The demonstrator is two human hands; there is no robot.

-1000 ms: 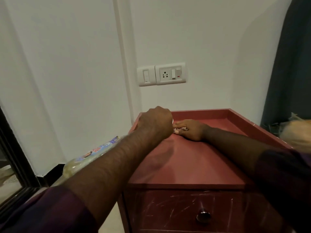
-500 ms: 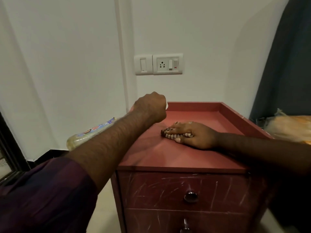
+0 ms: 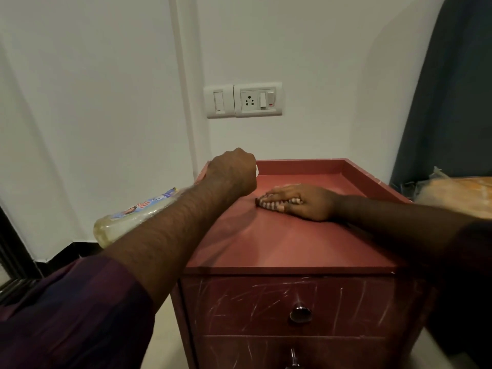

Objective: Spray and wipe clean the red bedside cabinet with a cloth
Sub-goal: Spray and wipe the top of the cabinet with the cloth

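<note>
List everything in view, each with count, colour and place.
red bedside cabinet: one, red, centre, against the wall
drawer knobs: two, metallic, cabinet front
cloth: one, striped pale and dark, on the cabinet top under the fingers
spray bottle: one, clear with pale liquid, left of the cabinet
switch plates: two, white, wall above the cabinet
curtain: one, dark blue, right edge
bundle: one, orange, right of the cabinet
left hand: one, grips the spray bottle
right hand: one, flat on the cloth

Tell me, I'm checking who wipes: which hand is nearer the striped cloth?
Right. The right hand presses flat on the striped cloth on the red cabinet; the left hand, gripping the spray bottle, is apart from it, to its left.
</note>
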